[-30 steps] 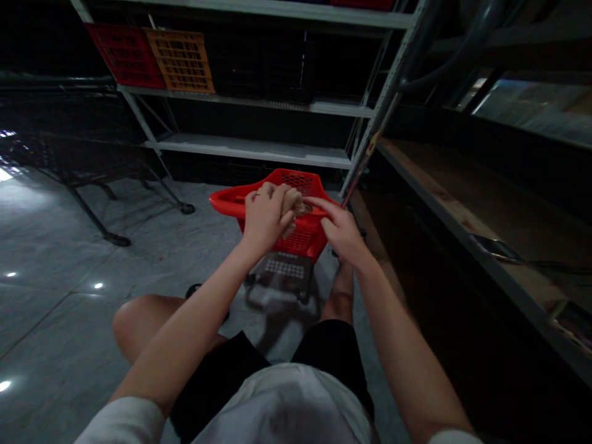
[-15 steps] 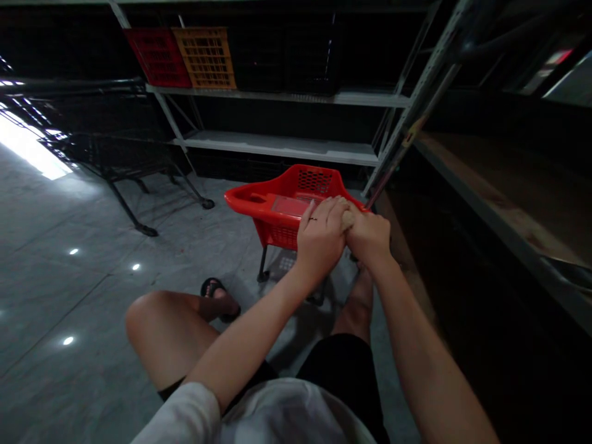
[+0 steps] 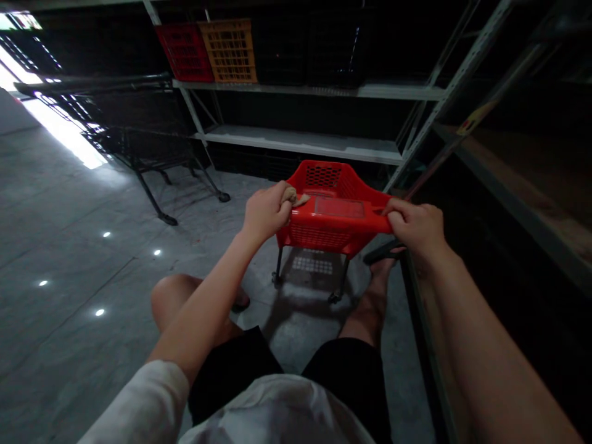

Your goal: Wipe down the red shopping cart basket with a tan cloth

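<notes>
- My hands have come apart: half a second ago they met at the right end of the handle (image 3: 340, 221), and now one is at each end of it.
- My left hand (image 3: 267, 213) is closed around a crumpled beige cloth (image 3: 290, 196), pressing it to the handle's left corner; a loose tip of the cloth pokes out toward my right hand.
- My right hand (image 3: 417, 227) is clamped on the handle's right end, fingers curled over the edge, with no cloth that I can see in it.
- The small red cart (image 3: 319, 236) stands on the floor (image 3: 203, 246) in front of me, its basket just beyond and between my hands.
- The clear panel (image 3: 340, 208) on the handle, partly covered by my left hand half a second ago, now shows whole between my two hands.
- For the work in hand, I judge that the cloth has shifted to the left end, while my right hand seems to steady the cart from the other.
- Well beyond my hands is a metal rack (image 3: 300, 146); a black trolley (image 3: 155, 166) stands well to the left of my left hand.
</notes>
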### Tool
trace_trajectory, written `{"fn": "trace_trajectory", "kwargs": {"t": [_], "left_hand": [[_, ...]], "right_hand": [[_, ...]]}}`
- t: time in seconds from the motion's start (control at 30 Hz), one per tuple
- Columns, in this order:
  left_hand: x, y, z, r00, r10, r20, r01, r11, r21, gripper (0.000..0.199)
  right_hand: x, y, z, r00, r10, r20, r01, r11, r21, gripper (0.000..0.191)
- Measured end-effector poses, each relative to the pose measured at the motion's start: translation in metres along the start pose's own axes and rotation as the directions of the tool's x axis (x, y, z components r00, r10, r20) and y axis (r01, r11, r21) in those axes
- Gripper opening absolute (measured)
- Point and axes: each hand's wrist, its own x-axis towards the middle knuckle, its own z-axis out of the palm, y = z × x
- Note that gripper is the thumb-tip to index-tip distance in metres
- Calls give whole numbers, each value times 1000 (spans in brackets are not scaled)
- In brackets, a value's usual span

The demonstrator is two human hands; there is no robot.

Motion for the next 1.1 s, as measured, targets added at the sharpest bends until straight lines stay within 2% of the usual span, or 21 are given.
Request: {"fn": "trace_trajectory", "kwargs": {"t": [0.1, 0.17, 0.3, 0.37, 0.47, 0.57, 0.67, 0.73, 0.83, 0.93, 1.03, 1.1], "left_hand": [[-4, 28, 5, 994, -106, -41, 109, 992, 69, 24], [-14, 49, 11, 993, -91, -80, 97, 992, 78, 26], [-35, 80, 18, 990, 103, -93, -102, 995, 13, 40], [-42, 84, 17, 977, 193, -94, -198, 979, -48, 44], [-46, 68, 15, 982, 177, -62, -185, 972, -143, 47], [-35, 33, 24, 990, 132, 55, -114, 961, -251, 52], [-9, -2, 50, 980, 152, 125, -98, 926, -364, 49], [11, -19, 70, 985, 91, 149, -19, 905, -425, 39], [30, -27, 90, 987, -6, 163, 85, 873, -480, 27], [23, -2, 90, 993, 3, 116, 58, 859, -509, 26], [-8, 50, 75, 999, 36, -4, -31, 818, -575, 36], [-30, 83, 64, 994, 82, -75, -110, 806, -582, 42]], "right_hand": [[10, -12, -8, 998, -58, 39, 57, 998, 32, 38], [12, -38, -12, 995, -98, -11, 98, 991, 86, 43], [11, -98, -7, 995, -79, -64, 91, 973, 210, 42], [9, -113, 0, 997, -36, -70, 52, 967, 251, 46], [4, -104, 10, 990, 37, -135, 1, 962, 273, 51], [-2, -78, 13, 981, -19, -192, 74, 958, 279, 49], [-4, -59, 9, 978, -114, -177, 157, 955, 251, 41], [-2, -52, 5, 980, -149, -129, 176, 954, 241, 37], [5, -46, -1, 989, -147, -36, 151, 963, 223, 36], [13, -45, -9, 993, -104, 59, 92, 980, 174, 40], [17, -54, -19, 973, -142, 182, 125, 987, 98, 42], [15, -66, -24, 949, -190, 251, 170, 980, 102, 37]]}}
